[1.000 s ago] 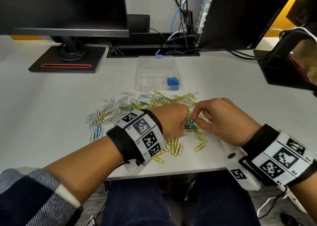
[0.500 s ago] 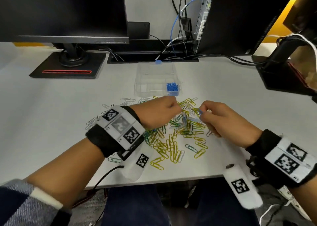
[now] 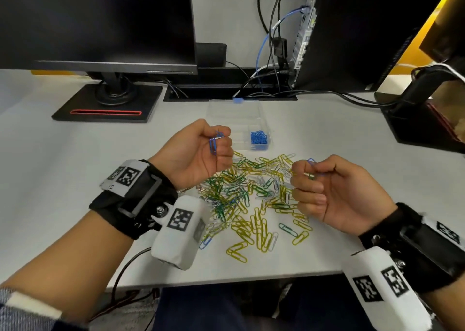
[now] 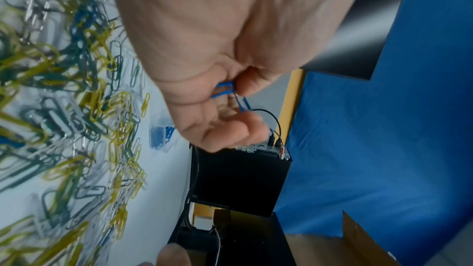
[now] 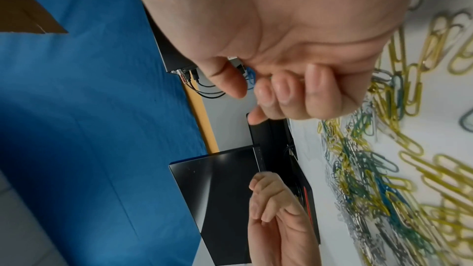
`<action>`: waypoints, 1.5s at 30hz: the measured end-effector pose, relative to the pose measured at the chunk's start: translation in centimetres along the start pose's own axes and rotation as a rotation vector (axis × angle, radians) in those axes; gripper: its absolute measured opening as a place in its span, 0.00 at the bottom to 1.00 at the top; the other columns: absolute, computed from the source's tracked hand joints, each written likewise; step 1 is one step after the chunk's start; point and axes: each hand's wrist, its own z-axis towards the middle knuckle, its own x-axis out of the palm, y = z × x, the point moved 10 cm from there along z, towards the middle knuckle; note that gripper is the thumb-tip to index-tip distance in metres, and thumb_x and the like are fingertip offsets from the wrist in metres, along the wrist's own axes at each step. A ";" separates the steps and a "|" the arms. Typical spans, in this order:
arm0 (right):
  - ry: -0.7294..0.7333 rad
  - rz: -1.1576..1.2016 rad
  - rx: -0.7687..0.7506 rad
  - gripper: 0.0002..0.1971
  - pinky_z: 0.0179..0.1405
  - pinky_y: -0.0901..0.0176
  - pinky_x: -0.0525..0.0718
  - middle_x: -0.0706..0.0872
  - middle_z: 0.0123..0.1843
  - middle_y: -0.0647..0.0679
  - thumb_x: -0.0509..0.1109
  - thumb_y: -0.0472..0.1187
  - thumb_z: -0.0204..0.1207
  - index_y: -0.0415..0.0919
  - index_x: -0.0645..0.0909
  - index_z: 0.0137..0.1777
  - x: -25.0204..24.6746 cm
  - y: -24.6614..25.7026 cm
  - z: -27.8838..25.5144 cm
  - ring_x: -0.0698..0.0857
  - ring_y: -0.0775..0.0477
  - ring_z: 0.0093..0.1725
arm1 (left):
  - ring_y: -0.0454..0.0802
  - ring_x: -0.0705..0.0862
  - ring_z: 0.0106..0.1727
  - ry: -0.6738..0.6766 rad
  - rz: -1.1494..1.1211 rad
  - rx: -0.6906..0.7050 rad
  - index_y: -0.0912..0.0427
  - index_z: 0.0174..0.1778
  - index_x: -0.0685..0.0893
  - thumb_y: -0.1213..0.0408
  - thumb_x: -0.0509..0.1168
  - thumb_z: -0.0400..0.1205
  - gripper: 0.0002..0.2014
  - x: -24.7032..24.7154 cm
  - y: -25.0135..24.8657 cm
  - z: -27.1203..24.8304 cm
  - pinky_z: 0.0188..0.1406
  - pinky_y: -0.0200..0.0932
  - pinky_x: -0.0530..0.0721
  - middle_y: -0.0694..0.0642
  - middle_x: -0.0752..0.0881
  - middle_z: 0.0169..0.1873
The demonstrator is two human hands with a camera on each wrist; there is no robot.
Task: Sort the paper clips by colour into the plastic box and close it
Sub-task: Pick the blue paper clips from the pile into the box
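Clips [image 3: 251, 200], yellow, green, silver and a few blue, lie in a loose heap on the bench [image 3: 63, 179] in your head view, just in front of the box [image 3: 236, 114]. The box is clear, its lid open, and a bunch of blue clips [image 3: 259, 137] sits in its front right compartment. Your left hand [image 3: 198, 154] hangs palm up above the heap's left rear edge, close to the box, with its fingers curled round a few blue clips [image 3: 214, 144]. Your right hand [image 3: 337, 192] is raised over the heap's right side, thumb and forefinger pinching a blue clip [image 3: 313, 163]; something small and greenish also shows at the fingertips, too blurred to name. A monitor [image 3: 95, 21] stands behind the box to the left, a computer [image 3: 352, 28] behind it to the right.

In your left wrist view, the fingers [image 4: 230, 128] fold over blue clips [image 4: 225, 90] against the palm, the heap [image 4: 64, 108] blurred beside them.

In your right wrist view, the right fingers [image 5: 294, 92] are curled tight with the thumb [image 5: 225, 76] near them; the held clip is mostly hidden there. The heap [image 5: 384, 169] lies below and your left hand [image 5: 276, 209] shows beyond.
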 end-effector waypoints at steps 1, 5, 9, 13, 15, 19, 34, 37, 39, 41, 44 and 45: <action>-0.019 -0.008 -0.007 0.13 0.26 0.59 0.54 0.57 0.30 0.49 0.54 0.44 0.75 0.38 0.77 0.40 -0.1 0.2 0.0 0.55 0.52 0.27 | 0.45 0.72 0.22 -0.020 -0.017 0.005 0.61 0.35 0.71 0.69 0.51 0.72 0.05 -0.4 -0.1 0.0 0.20 0.35 0.72 0.53 0.72 0.24; -0.041 0.015 -0.021 0.21 0.24 0.60 0.58 0.61 0.29 0.49 0.51 0.53 0.82 0.39 0.76 0.39 -0.9 0.3 0.3 0.58 0.52 0.26 | 0.46 0.72 0.23 -0.110 -0.049 -0.015 0.58 0.30 0.67 0.66 0.49 0.78 0.11 -2.4 -0.2 -0.1 0.19 0.35 0.71 0.54 0.73 0.26; -0.100 0.045 -0.026 0.16 0.21 0.63 0.61 0.62 0.28 0.52 0.53 0.46 0.82 0.41 0.75 0.37 -1.6 0.4 0.4 0.62 0.55 0.23 | 0.45 0.71 0.21 -0.141 -0.052 -0.038 0.57 0.30 0.67 0.66 0.47 0.81 0.13 -2.9 -0.1 0.0 0.17 0.34 0.70 0.52 0.71 0.24; -0.164 0.098 -0.046 0.09 0.23 0.67 0.65 0.67 0.29 0.52 0.54 0.36 0.81 0.39 0.76 0.45 -2.3 0.7 0.3 0.66 0.55 0.25 | 0.46 0.77 0.27 -0.168 -0.083 -0.061 0.62 0.43 0.75 0.69 0.51 0.84 0.08 -3.3 0.1 0.0 0.23 0.33 0.75 0.54 0.77 0.30; -0.186 0.131 -0.040 0.07 0.23 0.67 0.70 0.69 0.31 0.51 0.56 0.33 0.79 0.39 0.76 0.47 -2.7 0.6 0.4 0.69 0.54 0.27 | 0.45 0.76 0.28 -0.176 -0.062 -0.073 0.63 0.48 0.77 0.70 0.52 0.85 0.08 -3.7 0.3 0.1 0.24 0.33 0.73 0.54 0.78 0.31; -0.200 0.173 0.010 0.07 0.24 0.63 0.77 0.73 0.33 0.48 0.66 0.39 0.68 0.38 0.77 0.44 -3.1 0.1 0.5 0.73 0.51 0.28 | 0.47 0.76 0.28 -0.168 0.025 -0.114 0.66 0.49 0.80 0.58 0.51 0.86 0.17 -3.6 0.8 0.0 0.24 0.36 0.72 0.56 0.79 0.32; -0.275 -0.655 -0.009 0.04 0.19 0.64 0.50 0.56 0.28 0.51 0.70 0.39 0.72 0.40 0.80 0.37 -2.1 1.6 -0.8 0.53 0.55 0.25 | 0.36 0.74 0.19 -0.079 1.908 -0.246 0.50 0.40 0.88 0.50 0.74 0.74 0.09 -2.1 -0.6 -4.1 0.24 0.35 0.69 0.45 0.77 0.23; -0.274 -0.832 -0.013 0.05 0.16 0.67 0.54 0.58 0.27 0.49 0.69 0.36 0.78 0.36 0.84 0.42 -1.9 1.7 -0.9 0.55 0.54 0.23 | 0.43 0.77 0.25 -0.034 2.027 -0.346 0.56 0.38 0.87 0.53 0.77 0.69 0.11 -2.1 1.9 -5.2 0.26 0.36 0.73 0.47 0.80 0.22; -0.269 -0.943 -0.035 0.06 0.17 0.66 0.57 0.61 0.25 0.47 0.70 0.37 0.77 0.33 0.85 0.44 -1.4 1.8 -1.0 0.57 0.53 0.23 | 0.47 0.80 0.29 -0.035 2.126 -0.337 0.58 0.35 0.85 0.53 0.77 0.68 0.13 -1.7 2.7 -5.8 0.30 0.40 0.80 0.48 0.81 0.24; -0.238 -1.061 -0.075 0.06 0.21 0.67 0.64 0.65 0.24 0.47 0.73 0.39 0.76 0.36 0.87 0.43 -0.4 1.8 -0.8 0.62 0.53 0.23 | 0.50 0.83 0.36 -0.042 2.189 -0.324 0.56 0.32 0.79 0.50 0.77 0.67 0.16 -1.4 3.3 -6.3 0.38 0.44 0.83 0.48 0.81 0.27; -0.175 -1.339 -0.169 0.04 0.31 0.65 0.69 0.71 0.25 0.51 0.75 0.44 0.76 0.45 0.89 0.41 2.2 1.8 0.2 0.68 0.55 0.26 | 0.52 0.84 0.44 -0.043 2.214 -0.346 0.55 0.41 0.80 0.46 0.76 0.70 0.17 -1.6 4.5 -6.7 0.41 0.45 0.81 0.49 0.83 0.36; -0.163 -1.437 -0.200 0.04 0.29 0.67 0.67 0.70 0.22 0.56 0.74 0.44 0.76 0.47 0.88 0.41 3.3 1.8 0.7 0.67 0.57 0.24 | 0.53 0.84 0.46 -0.051 2.217 -0.335 0.56 0.45 0.81 0.48 0.75 0.72 0.17 -1.7 4.5 -6.5 0.41 0.45 0.80 0.50 0.83 0.39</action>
